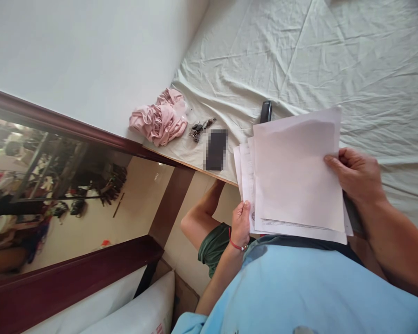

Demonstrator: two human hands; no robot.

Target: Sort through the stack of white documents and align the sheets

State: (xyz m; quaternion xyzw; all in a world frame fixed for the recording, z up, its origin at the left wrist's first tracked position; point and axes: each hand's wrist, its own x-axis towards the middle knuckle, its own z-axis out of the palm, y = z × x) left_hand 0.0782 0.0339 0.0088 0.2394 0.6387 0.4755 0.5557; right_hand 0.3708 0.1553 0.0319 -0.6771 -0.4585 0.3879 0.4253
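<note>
Far left: dark red wooden frame [90, 264], a cluttered view inside it; mirror or opening, cannot tell. Next, at the left end of the pale cloth-covered surface [334, 60], a crumpled pink cloth [160, 118]. Just right of it, a bunch of keys [197, 131], then a dark rectangular item [216, 149], pixelated, near the front edge.

Left hand [241, 225]: nearly closed, thumb on top, pinching the near left corner of a stack of papers [297, 176]. Red bracelet [237, 246] at the wrist.

Papers: in front of the person's light blue shirt [292, 287], overlapping the near part of the surface in view. Several loose white sheets, edges uneven, fanned out along the left side, where print shows on the lower ones. Top sheet mostly blank, faint small print along its near edge.

Black object [265, 111] just past the far left corner, partly hidden by the sheets.

Right hand [360, 176]: narrow grip at the papers' right edge, thumb on the top sheet, other fingers curled.
</note>
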